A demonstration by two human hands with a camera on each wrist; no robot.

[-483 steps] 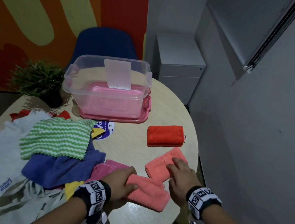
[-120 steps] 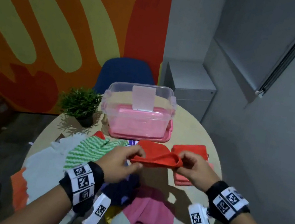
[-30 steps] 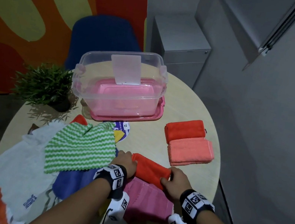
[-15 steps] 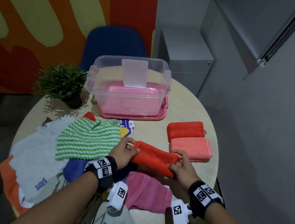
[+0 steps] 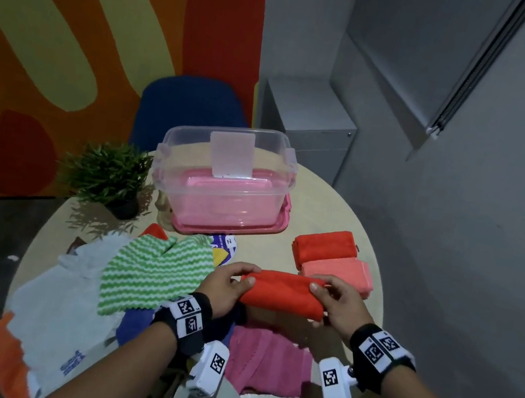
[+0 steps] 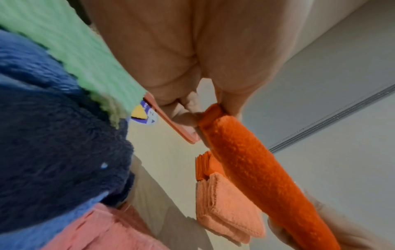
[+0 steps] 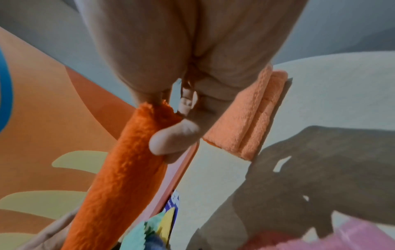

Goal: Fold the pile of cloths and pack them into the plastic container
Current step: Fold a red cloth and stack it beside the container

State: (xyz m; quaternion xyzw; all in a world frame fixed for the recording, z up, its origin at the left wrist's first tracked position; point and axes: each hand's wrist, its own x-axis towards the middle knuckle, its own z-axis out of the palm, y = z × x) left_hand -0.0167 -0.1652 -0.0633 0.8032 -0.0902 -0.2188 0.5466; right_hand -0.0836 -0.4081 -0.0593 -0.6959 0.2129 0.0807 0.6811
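The folded red-orange cloth (image 5: 281,293), which a second ago lay pressed flat on the pile at the near edge of the counter (image 5: 337,218), is now lifted clear of it and held stretched between both hands at about the height of the two finished bundles. The left hand (image 5: 226,288) has its grip pinched on the cloth's left end, thumb on top and fingers curled under; the right hand (image 5: 339,303) grasps the right end the same way, as the right wrist view confirms with the thumb pressed into the nap. The cloth has gone from a loose single fold half a second ago to a tight, narrow bundle. That suggests the folding of this piece is finished and what remains is placing it. The red folded cloth (image 5: 324,244) and the salmon folded cloth (image 5: 337,274) lie touching each other on the right of the counter, just beyond the right hand, so the held one probably joins them. The plastic container (image 5: 224,171) stands open at the far side with nothing packed in it yet. The green striped cloth (image 5: 155,268), the pink cloth (image 5: 269,359) and the rest of the pile remain unfolded, so most of the task is ahead.
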